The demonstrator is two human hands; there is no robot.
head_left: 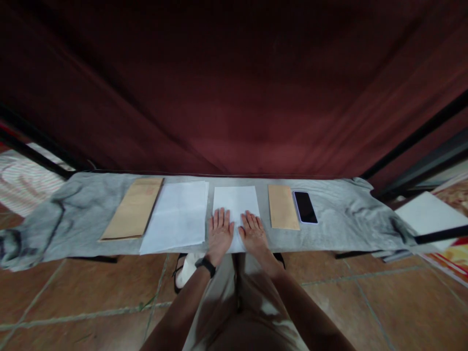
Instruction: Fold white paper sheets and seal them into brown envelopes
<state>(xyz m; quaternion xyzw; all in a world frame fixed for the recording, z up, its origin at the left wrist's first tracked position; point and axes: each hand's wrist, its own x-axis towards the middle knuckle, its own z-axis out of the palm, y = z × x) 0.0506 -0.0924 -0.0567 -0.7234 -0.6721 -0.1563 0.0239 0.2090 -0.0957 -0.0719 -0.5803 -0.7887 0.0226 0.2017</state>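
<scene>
A white sheet of paper (236, 200) lies in the middle of a narrow table covered with grey cloth (80, 204). My left hand (220, 232) rests flat on the sheet's near left part, fingers spread; a black band is on that wrist. My right hand (253, 233) lies flat on its near right part, fingers apart. Neither hand grips anything. To the left lies a larger stack of white paper (179, 215) and beyond it a brown envelope (134, 207). To the right lie a smaller brown envelope (282, 206) and a dark-screened phone (304, 206).
A dark red curtain (234, 97) hangs behind the table. Black bars (413, 139) run at the right, with white boards (427, 213) and printed sheets beyond. The floor is brown tile (73, 297). My legs and a sandalled foot (185, 270) show under the table edge.
</scene>
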